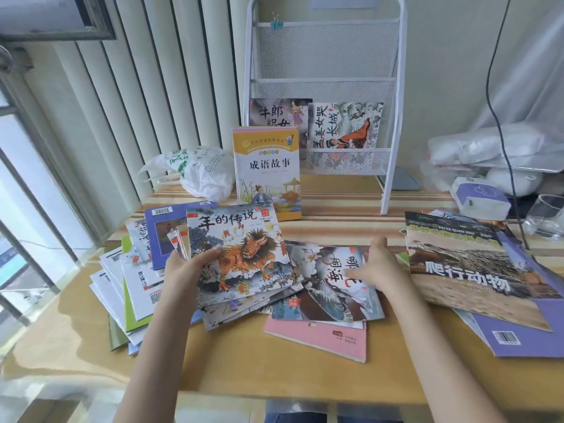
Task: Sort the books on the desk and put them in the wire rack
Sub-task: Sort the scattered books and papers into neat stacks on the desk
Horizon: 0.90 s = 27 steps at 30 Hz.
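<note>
My left hand grips a small stack of thin picture books; the top one shows an orange horned beast. My right hand lies flat, fingers spread, on an upside-down picture book that rests on a pink book. A white wire rack stands at the back of the desk with two picture books in its lowest pocket. An orange-and-white idiom storybook stands upright before the rack. A reptile book tops a pile at right. More books fan out at left.
A crumpled plastic bag lies behind the left pile. At right are a tissue box, a clear glass, wrapped white bundles and a hanging black cable. The wooden desk has window blinds along its left.
</note>
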Each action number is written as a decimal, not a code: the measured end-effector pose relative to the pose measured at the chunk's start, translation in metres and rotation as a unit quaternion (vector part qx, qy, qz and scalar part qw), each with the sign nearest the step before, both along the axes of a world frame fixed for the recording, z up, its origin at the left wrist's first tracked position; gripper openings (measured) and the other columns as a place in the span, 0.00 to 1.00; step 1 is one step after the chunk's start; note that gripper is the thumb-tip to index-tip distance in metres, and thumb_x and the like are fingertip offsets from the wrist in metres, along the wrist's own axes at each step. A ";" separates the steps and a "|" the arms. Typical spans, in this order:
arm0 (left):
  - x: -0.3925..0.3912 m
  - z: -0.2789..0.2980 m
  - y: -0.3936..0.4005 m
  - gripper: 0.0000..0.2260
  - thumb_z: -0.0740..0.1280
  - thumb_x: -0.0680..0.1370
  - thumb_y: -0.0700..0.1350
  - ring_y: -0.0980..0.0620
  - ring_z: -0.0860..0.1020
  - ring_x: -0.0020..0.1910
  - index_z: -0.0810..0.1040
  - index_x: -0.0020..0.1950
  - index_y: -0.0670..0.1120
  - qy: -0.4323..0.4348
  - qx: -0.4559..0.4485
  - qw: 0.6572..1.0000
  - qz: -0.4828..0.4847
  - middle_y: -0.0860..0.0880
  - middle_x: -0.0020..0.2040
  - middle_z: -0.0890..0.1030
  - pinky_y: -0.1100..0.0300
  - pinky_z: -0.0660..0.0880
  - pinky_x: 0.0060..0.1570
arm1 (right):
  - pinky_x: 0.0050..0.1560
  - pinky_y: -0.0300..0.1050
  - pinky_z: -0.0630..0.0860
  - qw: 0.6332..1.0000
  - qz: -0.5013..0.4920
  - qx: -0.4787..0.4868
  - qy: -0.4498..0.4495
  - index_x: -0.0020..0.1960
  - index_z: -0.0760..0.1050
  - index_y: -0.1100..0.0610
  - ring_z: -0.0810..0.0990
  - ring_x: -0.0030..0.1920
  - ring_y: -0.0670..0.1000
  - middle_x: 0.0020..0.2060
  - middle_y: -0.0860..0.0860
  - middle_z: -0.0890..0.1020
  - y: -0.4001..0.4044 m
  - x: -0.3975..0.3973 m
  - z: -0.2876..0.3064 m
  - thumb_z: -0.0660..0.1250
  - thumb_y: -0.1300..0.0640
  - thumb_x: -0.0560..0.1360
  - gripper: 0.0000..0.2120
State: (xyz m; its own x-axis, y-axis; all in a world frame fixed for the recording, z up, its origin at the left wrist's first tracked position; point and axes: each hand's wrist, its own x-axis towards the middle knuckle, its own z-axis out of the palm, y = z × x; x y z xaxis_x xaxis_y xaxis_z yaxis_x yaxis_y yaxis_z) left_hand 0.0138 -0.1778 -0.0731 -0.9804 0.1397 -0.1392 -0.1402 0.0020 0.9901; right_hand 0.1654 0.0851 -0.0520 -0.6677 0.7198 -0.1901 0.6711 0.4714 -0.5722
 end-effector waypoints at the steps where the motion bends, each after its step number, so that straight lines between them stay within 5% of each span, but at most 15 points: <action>1: 0.004 0.003 0.001 0.43 0.81 0.52 0.60 0.42 0.78 0.55 0.70 0.58 0.41 0.007 0.001 1.000 -0.001 0.44 0.56 0.80 0.42 0.72 0.60 | 0.42 0.45 0.68 1.000 0.000 0.010 -0.001 0.67 0.56 0.64 0.76 0.56 0.57 0.64 0.61 0.73 0.000 0.000 0.004 0.74 0.55 0.70 0.36; 5: 0.011 0.006 0.003 0.36 0.81 0.61 0.53 0.44 0.78 0.57 0.70 0.62 0.43 0.042 0.003 0.999 0.019 0.44 0.58 0.79 0.42 0.71 0.62 | 0.44 0.42 0.67 1.000 0.000 0.006 0.003 0.68 0.64 0.64 0.75 0.55 0.57 0.62 0.59 0.74 0.004 -0.007 0.017 0.73 0.55 0.71 0.31; 8: 0.014 0.009 0.000 0.42 0.81 0.58 0.56 0.43 0.77 0.60 0.68 0.65 0.44 0.072 0.029 0.997 0.020 0.44 0.61 0.78 0.42 0.72 0.62 | 0.41 0.43 0.68 1.000 0.002 0.019 0.011 0.58 0.74 0.66 0.77 0.49 0.56 0.52 0.59 0.79 0.008 -0.009 0.022 0.73 0.55 0.71 0.22; 11: 0.014 0.018 -0.001 0.31 0.80 0.64 0.49 0.48 0.78 0.56 0.69 0.61 0.45 0.100 0.028 0.994 0.016 0.47 0.56 0.79 0.52 0.74 0.55 | 0.37 0.43 0.70 0.991 -0.006 0.073 0.115 0.46 0.79 0.67 0.76 0.36 0.55 0.39 0.59 0.81 0.008 -0.010 0.023 0.70 0.58 0.73 0.10; 13: 0.013 0.023 0.000 0.26 0.78 0.68 0.45 0.53 0.78 0.52 0.69 0.60 0.46 0.119 0.026 0.993 0.003 0.50 0.53 0.79 0.60 0.71 0.47 | 0.37 0.46 0.75 0.971 -0.035 0.111 0.209 0.46 0.79 0.62 0.76 0.37 0.55 0.40 0.56 0.81 0.003 -0.014 0.026 0.64 0.60 0.77 0.07; 15: 0.013 0.028 0.002 0.27 0.78 0.68 0.44 0.54 0.77 0.51 0.68 0.61 0.45 0.131 0.020 0.991 -0.005 0.51 0.53 0.78 0.60 0.70 0.48 | 0.36 0.46 0.71 0.927 -0.099 0.184 0.310 0.47 0.77 0.56 0.77 0.39 0.57 0.39 0.55 0.81 -0.005 -0.018 0.031 0.58 0.59 0.80 0.09; 19: 0.015 0.030 0.007 0.25 0.76 0.70 0.42 0.62 0.74 0.45 0.64 0.57 0.48 0.118 0.038 0.992 -0.022 0.56 0.47 0.75 0.59 0.66 0.51 | 0.45 0.45 0.58 0.761 -0.196 0.342 0.516 0.47 0.77 0.55 0.72 0.44 0.53 0.37 0.51 0.82 -0.017 -0.021 0.057 0.58 0.56 0.79 0.09; 22: 0.017 0.027 0.009 0.24 0.75 0.71 0.41 0.67 0.69 0.42 0.64 0.57 0.49 0.112 0.049 0.992 -0.034 0.61 0.45 0.72 0.60 0.66 0.51 | 0.45 0.45 0.58 0.722 -0.047 0.404 0.559 0.47 0.77 0.50 0.71 0.41 0.52 0.37 0.48 0.81 -0.025 -0.028 0.084 0.60 0.56 0.78 0.07; 27: 0.020 0.023 0.008 0.17 0.74 0.69 0.40 0.50 0.79 0.53 0.72 0.53 0.51 0.108 0.052 0.993 -0.019 0.51 0.50 0.82 0.49 0.73 0.55 | 0.42 0.41 0.53 0.715 0.221 0.424 0.510 0.45 0.82 0.51 0.69 0.37 0.48 0.32 0.49 0.75 -0.082 -0.074 0.089 0.70 0.63 0.71 0.08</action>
State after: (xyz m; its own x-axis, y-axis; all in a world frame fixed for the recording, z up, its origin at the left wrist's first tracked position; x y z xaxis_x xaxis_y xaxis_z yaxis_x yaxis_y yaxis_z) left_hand 0.0334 -0.1696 -0.0497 -0.9796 0.1795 0.0909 0.0738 -0.1001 0.9922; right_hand 0.0917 0.0032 0.0371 -0.3454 -0.0356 0.9378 -0.2134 0.9761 -0.0416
